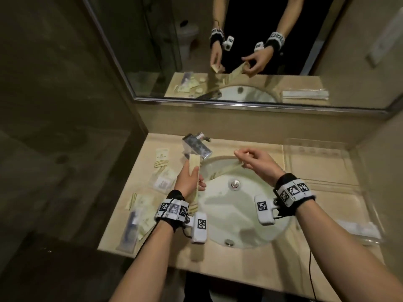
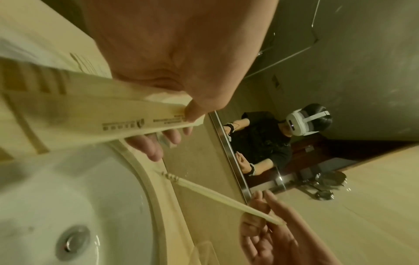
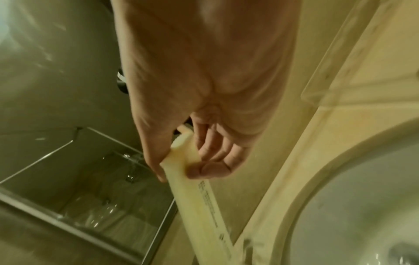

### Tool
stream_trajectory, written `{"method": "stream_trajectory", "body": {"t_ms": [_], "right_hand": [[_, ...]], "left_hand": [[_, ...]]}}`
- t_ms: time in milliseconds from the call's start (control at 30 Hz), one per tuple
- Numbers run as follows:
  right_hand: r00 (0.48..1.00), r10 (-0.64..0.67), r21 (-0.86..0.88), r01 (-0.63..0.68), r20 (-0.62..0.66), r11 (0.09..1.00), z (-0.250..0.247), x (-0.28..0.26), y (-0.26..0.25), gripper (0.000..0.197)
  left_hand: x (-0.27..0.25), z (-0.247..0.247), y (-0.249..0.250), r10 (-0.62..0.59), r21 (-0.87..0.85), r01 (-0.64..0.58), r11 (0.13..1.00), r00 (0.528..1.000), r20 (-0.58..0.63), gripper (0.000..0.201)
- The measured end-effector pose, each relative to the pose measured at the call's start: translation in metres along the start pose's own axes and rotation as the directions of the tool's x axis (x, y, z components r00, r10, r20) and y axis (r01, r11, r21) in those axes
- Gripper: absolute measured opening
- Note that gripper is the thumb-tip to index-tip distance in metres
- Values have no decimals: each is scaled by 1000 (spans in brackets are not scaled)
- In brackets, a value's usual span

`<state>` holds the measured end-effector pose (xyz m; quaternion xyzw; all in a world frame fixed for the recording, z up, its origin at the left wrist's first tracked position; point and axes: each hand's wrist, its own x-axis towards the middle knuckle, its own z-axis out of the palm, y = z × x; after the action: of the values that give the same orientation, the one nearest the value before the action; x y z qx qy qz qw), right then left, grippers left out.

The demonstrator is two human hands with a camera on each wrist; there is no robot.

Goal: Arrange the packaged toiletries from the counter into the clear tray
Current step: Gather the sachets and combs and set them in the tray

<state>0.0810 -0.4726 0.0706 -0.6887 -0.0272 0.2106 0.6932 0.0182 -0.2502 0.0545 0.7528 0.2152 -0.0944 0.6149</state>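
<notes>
My left hand (image 1: pixel 196 177) grips a long cream packet (image 1: pixel 194 165) by its edge, held upright over the basin's left rim. In the left wrist view the thumb presses it against the fingers (image 2: pixel 156 148). My right hand (image 1: pixel 241 159) pinches the end of a second slim cream packet (image 1: pixel 220 172), which slants down-left across the basin's far rim; the right wrist view shows that packet (image 3: pixel 199 206) between thumb and forefinger. The clear tray (image 1: pixel 322 184) stands on the counter at the right, with a white packet (image 1: pixel 357 228) in its near corner.
Several more packets (image 1: pixel 162 168) lie on the counter left of the white sink (image 1: pixel 235 214). A chrome faucet (image 1: pixel 196 147) stands behind the basin, close to my left hand. A wall mirror (image 1: pixel 239 51) rises above the counter. A dark wall borders the left side.
</notes>
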Motion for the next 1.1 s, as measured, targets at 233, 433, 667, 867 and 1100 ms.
{"method": "stream_trajectory", "body": {"t_ms": [233, 433, 667, 867, 1100], "right_hand": [[998, -66, -88, 63, -23, 994, -108, -67, -9, 50], [987, -5, -71, -7, -163, 997, -179, -114, 9, 59], [869, 344, 576, -85, -357, 813, -212, -124, 55, 47], [669, 552, 535, -263, -498, 802, -234, -114, 110, 38], [603, 618, 322, -532, -505, 783, -289, -64, 238, 105]], "left_hand": [[-11, 103, 33, -20, -55, 24, 998, 997, 71, 32], [-21, 184, 50, -54, -230, 86, 969, 988, 144, 27], [-26, 264, 46, -225, -379, 301, 875, 946, 231, 29], [-20, 302, 26, -375, -272, 451, 850, 881, 289, 30], [4, 298, -6, -402, -335, 446, 830, 894, 196, 24]]}}
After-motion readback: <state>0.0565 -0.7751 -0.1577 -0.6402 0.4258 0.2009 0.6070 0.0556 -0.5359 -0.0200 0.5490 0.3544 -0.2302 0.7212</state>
